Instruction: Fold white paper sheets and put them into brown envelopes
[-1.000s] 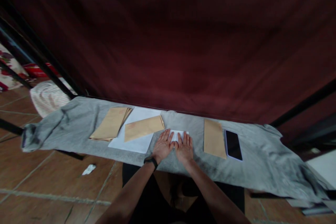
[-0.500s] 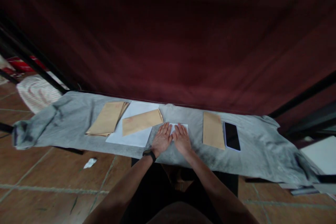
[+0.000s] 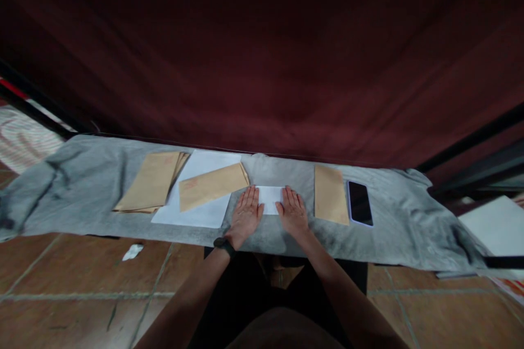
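Observation:
A small folded white paper point(image 3: 269, 198) lies on the grey cloth point(image 3: 102, 212) that covers a narrow bench. My left hand point(image 3: 245, 216), with a black band on its wrist, lies flat with fingers stretched out on the paper's left end. My right hand point(image 3: 293, 211) lies flat in the same way on its right end. A strip of the paper shows between the two hands. Neither hand grips anything.
Left of my hands a brown envelope point(image 3: 212, 185) lies on a white sheet point(image 3: 196, 212), beside a stack of brown envelopes point(image 3: 149, 181). To the right lie another brown envelope point(image 3: 329, 194) and a dark phone point(image 3: 359, 203). A dark red curtain point(image 3: 262, 54) hangs behind. A paper scrap point(image 3: 131, 252) lies on the tiled floor.
My hands have slid apart along the white paper, left hand to the left and right hand to the right, so more of it shows between them. The view has shifted slightly.

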Motion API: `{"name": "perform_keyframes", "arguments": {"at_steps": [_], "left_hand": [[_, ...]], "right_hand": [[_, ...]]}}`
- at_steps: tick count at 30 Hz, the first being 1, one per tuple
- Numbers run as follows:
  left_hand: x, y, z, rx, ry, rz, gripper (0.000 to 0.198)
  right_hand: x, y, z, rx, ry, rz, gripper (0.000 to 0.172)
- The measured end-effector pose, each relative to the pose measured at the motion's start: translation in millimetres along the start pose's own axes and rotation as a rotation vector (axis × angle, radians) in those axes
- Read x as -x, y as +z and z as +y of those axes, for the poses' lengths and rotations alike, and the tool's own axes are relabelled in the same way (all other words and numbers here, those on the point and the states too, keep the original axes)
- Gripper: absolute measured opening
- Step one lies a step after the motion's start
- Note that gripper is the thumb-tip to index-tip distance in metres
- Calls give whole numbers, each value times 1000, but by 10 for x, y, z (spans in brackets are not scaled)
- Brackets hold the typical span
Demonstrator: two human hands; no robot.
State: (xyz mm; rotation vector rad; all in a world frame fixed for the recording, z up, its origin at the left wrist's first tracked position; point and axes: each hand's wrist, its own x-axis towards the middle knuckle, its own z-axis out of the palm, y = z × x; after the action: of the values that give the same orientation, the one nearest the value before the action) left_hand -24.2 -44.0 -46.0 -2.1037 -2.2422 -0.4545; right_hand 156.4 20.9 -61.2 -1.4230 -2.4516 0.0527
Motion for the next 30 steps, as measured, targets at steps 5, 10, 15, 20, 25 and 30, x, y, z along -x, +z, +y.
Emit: {"name": "perform_keyframes", "arguments": {"at_steps": [5, 10, 15, 20, 25, 30], "left_hand": [[36, -30, 36, 24, -54, 15, 60], [89, -60, 260, 38, 28, 22, 61], [146, -8, 396, 50, 108, -65, 59], [213, -21, 336, 51, 126, -71, 62], [362, -148, 258, 60, 86, -53, 63], [462, -242, 159, 105, 57, -92, 61]], "right_hand": [[126, -102, 152, 15, 25, -14, 59], [74, -201, 92, -9, 63, -15, 57], [-13, -197, -170, -93, -116, -73, 55], [114, -125, -194, -62, -166, -86, 55], [260, -146, 57, 6, -170, -48, 57], [344, -168, 264, 31, -178, -41, 62]]}}
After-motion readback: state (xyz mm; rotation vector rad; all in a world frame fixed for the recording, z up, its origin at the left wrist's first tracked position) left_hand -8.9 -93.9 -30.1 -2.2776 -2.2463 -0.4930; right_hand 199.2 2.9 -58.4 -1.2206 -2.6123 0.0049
